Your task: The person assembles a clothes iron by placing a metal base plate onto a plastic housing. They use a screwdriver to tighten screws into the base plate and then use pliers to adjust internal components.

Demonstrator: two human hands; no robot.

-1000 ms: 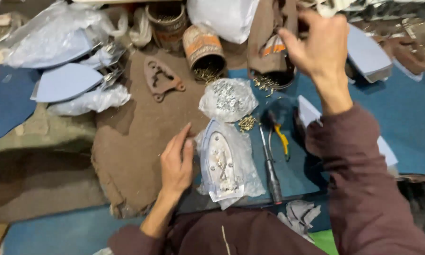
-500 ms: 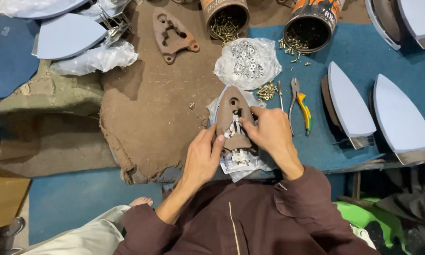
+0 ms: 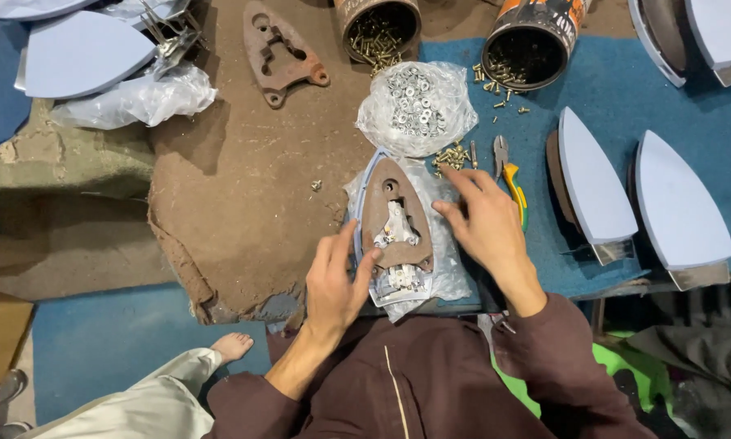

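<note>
Head view: brown iron-shaped plate (image 3: 394,218) lies on plastic wrap (image 3: 443,268), centre of mat. Left hand (image 3: 339,280) half-open, fingertips pressing plate's left edge. Right hand (image 3: 486,228) spread flat beside plate's right edge, gripping nothing. Pliers (image 3: 510,183) just right; bag of washers (image 3: 417,106) above.

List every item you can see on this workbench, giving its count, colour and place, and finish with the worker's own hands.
Iron base plate: one, rusty brown, centre, on clear plastic.
Bag of washers: one, clear, silver contents, above it.
Tins: two, holding brass screws, top.
Pliers: one, yellow-handled, right of centre.
Spare plate: one, brown, top.
Soleplates: several, pale blue, right and top left.
Left hand: on the plate's lower left edge.
Right hand: on its right edge.
</note>
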